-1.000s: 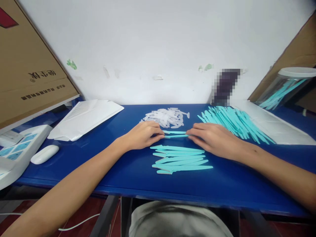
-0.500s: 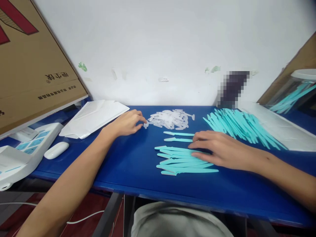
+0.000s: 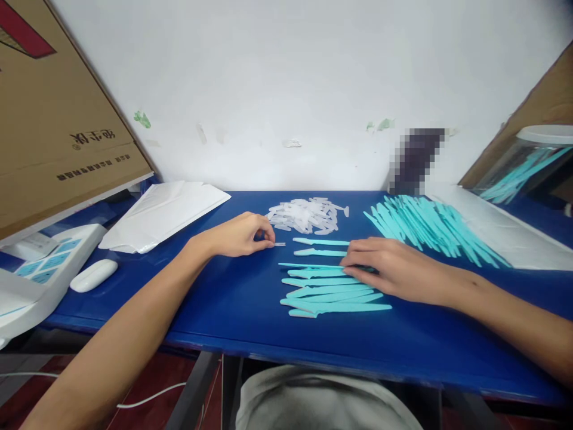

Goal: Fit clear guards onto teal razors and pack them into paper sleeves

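My left hand (image 3: 250, 234) is closed in a pinch on a small translucent blade cap (image 3: 280, 244), which sticks out to the right of the fingertips. Just behind it lies a heap of similar whitish caps (image 3: 307, 216). Between thumb and fingers my right hand (image 3: 380, 263) grips a turquoise eyebrow razor (image 3: 308, 265), its blade end toward the left hand and turned edge-on. Two more razors (image 3: 316, 242) lie beyond it, partly under the fingers. Nearer to me several razors (image 3: 335, 301) lie in a loose row on the blue table (image 3: 242, 298).
A big pile of turquoise razors (image 3: 434, 227) lies at the back right, beside a clear jar (image 3: 523, 167) holding more. On the left are white plastic bags (image 3: 165, 215), a white oval case (image 3: 94, 275), a white device (image 3: 54, 269) and a large cardboard box (image 3: 67, 131). A white wall stands behind.
My left hand has moved from the cap heap toward me and right, carrying a cap. My right hand has taken hold of a razor and turned it edge-on.
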### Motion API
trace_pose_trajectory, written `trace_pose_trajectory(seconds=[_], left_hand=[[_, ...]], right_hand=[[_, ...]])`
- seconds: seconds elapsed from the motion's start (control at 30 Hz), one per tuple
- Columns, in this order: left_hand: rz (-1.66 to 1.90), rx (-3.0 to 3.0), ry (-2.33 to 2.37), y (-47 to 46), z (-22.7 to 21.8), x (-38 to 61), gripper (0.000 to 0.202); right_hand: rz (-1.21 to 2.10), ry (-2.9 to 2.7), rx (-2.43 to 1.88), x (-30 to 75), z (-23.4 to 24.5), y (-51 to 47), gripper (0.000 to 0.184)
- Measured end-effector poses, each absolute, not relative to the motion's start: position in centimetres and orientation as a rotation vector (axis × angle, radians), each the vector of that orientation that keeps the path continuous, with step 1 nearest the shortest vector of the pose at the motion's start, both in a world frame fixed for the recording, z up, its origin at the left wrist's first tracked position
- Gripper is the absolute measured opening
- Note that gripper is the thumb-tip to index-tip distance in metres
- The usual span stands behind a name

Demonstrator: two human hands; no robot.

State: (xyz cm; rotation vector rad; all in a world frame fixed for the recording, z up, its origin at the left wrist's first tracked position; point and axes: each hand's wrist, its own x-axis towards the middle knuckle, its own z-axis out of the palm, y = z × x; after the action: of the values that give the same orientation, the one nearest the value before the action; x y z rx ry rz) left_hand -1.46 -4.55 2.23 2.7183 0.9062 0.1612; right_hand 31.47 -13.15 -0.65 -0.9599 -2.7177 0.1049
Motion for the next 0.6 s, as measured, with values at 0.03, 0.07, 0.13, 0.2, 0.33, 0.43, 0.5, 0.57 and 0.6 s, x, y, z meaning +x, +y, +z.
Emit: trace_pose_trajectory(seconds=[0.03,0.07,0.13,0.2,0.33,0.43,0.5,0.57,0.6], left_hand=[[0.176,2.719,0.893,-4.68,2.15,-1.26,0.021],[0.19,2.724,0.886,-4.78,2.05,-1.11,0.021],[0.214,2.743,0.879,-4.89,1.84,-0.89,0.021],[0.228,2.762,0.875,-4.97,1.7,-0.73,0.021],[0.206,2.769,0.861,-5.26,1.81,-0.47,0.02],[0.19,2.736,0.832,-5.51,1.99,-0.34,0.017],[0.194,2.706,0.799,-5.61,2.06,-0.33,0.015],[0.202,2.68,0.764,-5.65,2.09,-0.37,0.013],[0.204,2.669,0.751,-5.65,2.11,-0.4,0.013]], right_hand=[[0.099,-2.71,-0.965,31.5,-0.65,-13.12,0.035],[0.089,-2.701,-0.974,31.55,-0.66,-13.08,0.036],[0.056,-2.686,-1.003,31.7,-0.71,-12.95,0.036],[0.022,-2.671,-1.038,31.87,-0.73,-12.8,0.036],[-0.001,-2.642,-1.115,32.07,-0.62,-12.61,0.038],[-0.004,-2.624,-1.17,32.1,-0.49,-12.6,0.038],[0.001,-2.616,-1.217,32.13,-0.44,-12.62,0.038],[0.009,-2.616,-1.256,32.17,-0.39,-12.65,0.038],[0.012,-2.618,-1.268,32.2,-0.37,-12.66,0.038]])
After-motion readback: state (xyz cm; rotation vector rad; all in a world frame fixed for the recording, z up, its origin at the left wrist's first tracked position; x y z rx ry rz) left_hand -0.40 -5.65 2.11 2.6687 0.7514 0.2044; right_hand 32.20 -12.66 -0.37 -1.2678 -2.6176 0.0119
